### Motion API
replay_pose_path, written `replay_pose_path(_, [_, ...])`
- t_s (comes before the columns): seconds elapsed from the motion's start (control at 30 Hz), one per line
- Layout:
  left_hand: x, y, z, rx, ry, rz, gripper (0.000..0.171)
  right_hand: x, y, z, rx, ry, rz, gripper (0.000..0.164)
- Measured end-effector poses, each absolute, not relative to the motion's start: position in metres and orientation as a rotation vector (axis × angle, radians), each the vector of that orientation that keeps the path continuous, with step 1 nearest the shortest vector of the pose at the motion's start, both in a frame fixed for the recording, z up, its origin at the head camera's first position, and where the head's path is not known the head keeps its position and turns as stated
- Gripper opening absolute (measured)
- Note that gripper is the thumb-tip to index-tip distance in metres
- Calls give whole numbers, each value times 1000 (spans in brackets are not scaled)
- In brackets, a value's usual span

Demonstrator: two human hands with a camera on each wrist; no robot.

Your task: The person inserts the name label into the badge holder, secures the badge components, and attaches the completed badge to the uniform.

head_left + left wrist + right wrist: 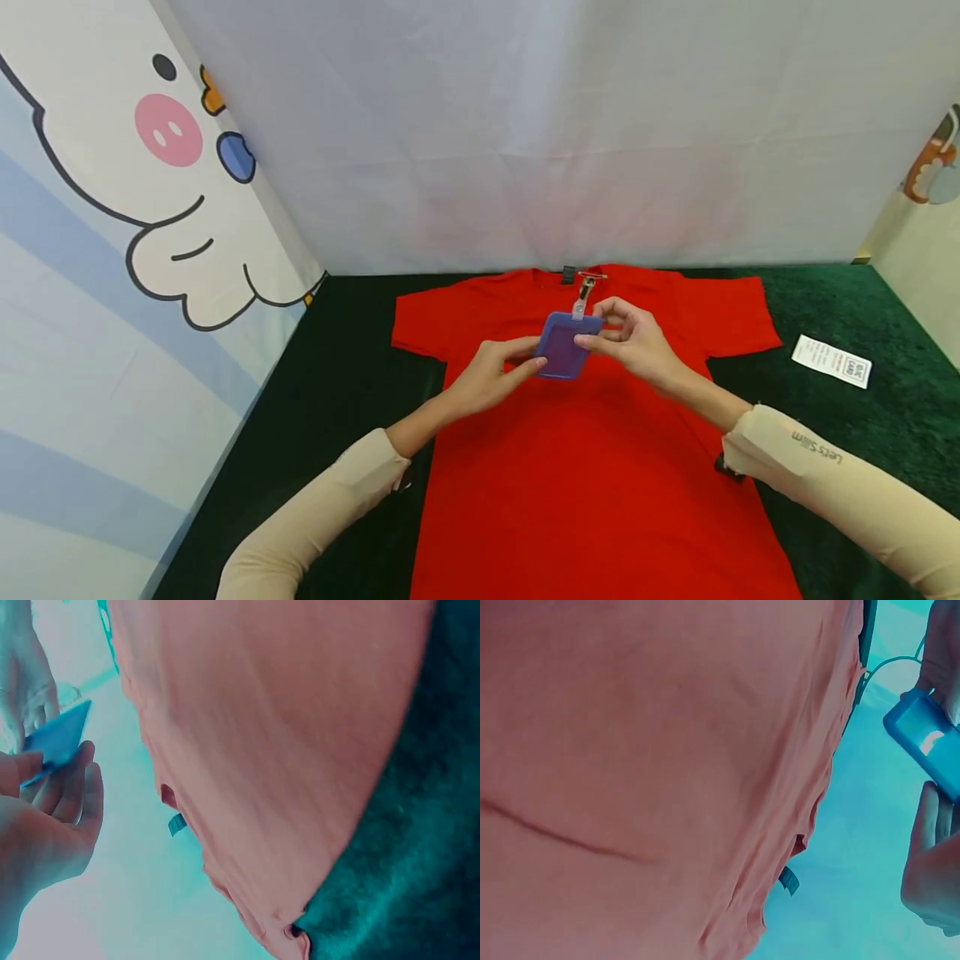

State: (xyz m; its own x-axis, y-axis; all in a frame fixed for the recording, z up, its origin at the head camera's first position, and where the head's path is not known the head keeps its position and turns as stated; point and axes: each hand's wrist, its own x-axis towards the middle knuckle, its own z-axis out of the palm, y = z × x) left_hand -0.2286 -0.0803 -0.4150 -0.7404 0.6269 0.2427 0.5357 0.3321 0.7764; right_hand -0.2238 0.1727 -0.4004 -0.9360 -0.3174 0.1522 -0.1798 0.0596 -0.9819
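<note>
Both hands hold a blue badge holder point(564, 348) up over the red T-shirt point(585, 483). My left hand point(489, 382) pinches its lower left edge between thumb and fingers. On the upper right side, my right hand point(636, 340) grips it, the thumb on the front face. A metal clip point(585, 292) on a clear strap stands up from the holder's top, with a pin bar at its end. The left wrist view shows the badge holder point(60, 739) tilted between the two hands. In the right wrist view the badge holder point(930, 742) is cut off by the frame edge.
The T-shirt lies spread on a dark green cloth point(360, 400), collar at the far side, with a dark neck tag point(567, 275). Right of its sleeve lies a white printed card point(831, 361). A pale wall point(525, 150) stands behind, and a cartoon-printed panel point(90, 350) at left.
</note>
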Motion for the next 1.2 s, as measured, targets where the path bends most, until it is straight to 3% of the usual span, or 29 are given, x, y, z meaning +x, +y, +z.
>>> replay_pose_path(0.4, [-231, -78, -417, 1014, 2534, 1472, 35, -224, 170, -402, -459, 2278, -1983, 21])
replay_pose_path(0.8, [-235, -94, -418, 956, 2856, 1399, 28, -222, 191, -399, -264, 2107, -1879, 47])
replay_pose_path(1.2, [-234, -104, -416, 1166, 3110, 1153, 35, -226, 186, -392, -217, 1760, -1840, 83])
